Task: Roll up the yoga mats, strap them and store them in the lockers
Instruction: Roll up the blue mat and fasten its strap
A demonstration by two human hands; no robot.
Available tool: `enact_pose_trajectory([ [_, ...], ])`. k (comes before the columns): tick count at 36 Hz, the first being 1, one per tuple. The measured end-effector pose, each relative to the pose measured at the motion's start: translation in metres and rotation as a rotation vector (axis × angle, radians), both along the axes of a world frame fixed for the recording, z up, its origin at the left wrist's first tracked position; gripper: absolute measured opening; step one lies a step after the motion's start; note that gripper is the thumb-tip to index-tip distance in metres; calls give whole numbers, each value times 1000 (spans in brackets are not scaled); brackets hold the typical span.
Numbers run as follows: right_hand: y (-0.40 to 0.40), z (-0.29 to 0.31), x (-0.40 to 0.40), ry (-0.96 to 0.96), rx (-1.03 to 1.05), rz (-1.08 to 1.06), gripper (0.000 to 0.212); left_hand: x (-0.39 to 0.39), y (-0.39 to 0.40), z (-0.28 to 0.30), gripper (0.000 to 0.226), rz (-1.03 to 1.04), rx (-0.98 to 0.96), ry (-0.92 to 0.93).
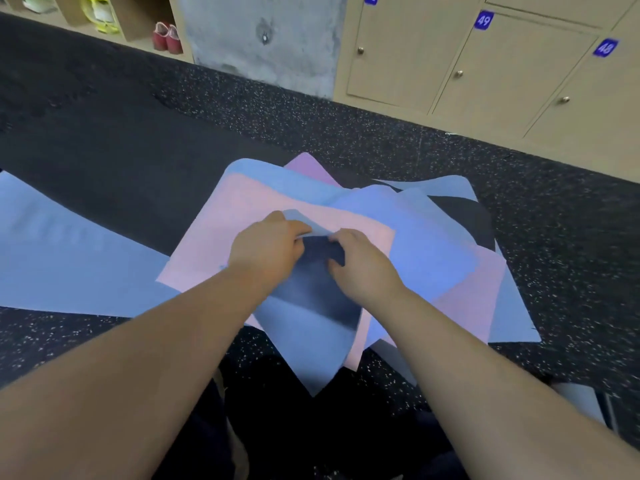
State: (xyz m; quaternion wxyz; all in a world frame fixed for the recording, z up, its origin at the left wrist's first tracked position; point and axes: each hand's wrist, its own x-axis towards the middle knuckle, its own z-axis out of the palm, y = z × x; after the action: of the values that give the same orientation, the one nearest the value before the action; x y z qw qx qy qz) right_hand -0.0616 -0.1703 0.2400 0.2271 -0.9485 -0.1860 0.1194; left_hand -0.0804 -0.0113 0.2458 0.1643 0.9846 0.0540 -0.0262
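While both hands work the top blue mat of the floor pile | left hand pinches its folded end, right hand curls on the fold | risk: pink mat beneath drags along, roll goes skewed | lockers shut

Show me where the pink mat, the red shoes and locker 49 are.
pink mat [249,216]: head view, bare upper face beyond the hands.
red shoes [167,37]: head view, middle of the pair in the cubby.
locker 49 [512,67]: head view, centre of the door under its number.
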Motion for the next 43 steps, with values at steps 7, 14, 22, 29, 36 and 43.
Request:
enact_pose_trajectory([
  [7, -11, -7, 7, -192, -178, 112, 42, 13, -17, -13, 37, -50, -147, 13],
  [14, -26, -20, 14, -183, -308, 211, 61, 36, -25, -12, 49, -44, -240, 63],
  [22, -56, -39, 44, -46, -278, -31, 64, 60, -36, -46, 88, -205, -205, 116],
  [29, -83, -61, 74, -89, -320, -186, 69, 75, -25, -104, 114, -224, -207, 89],
  [36, -115, -99, 83, -174, -249, -284, 81, 71, -5, -160, 96, -361, 26, 324],
  [43, -117, -144, 64, -137, -244, -311, 86, 46, 8, -197, 85, -509, 313, 600],
])
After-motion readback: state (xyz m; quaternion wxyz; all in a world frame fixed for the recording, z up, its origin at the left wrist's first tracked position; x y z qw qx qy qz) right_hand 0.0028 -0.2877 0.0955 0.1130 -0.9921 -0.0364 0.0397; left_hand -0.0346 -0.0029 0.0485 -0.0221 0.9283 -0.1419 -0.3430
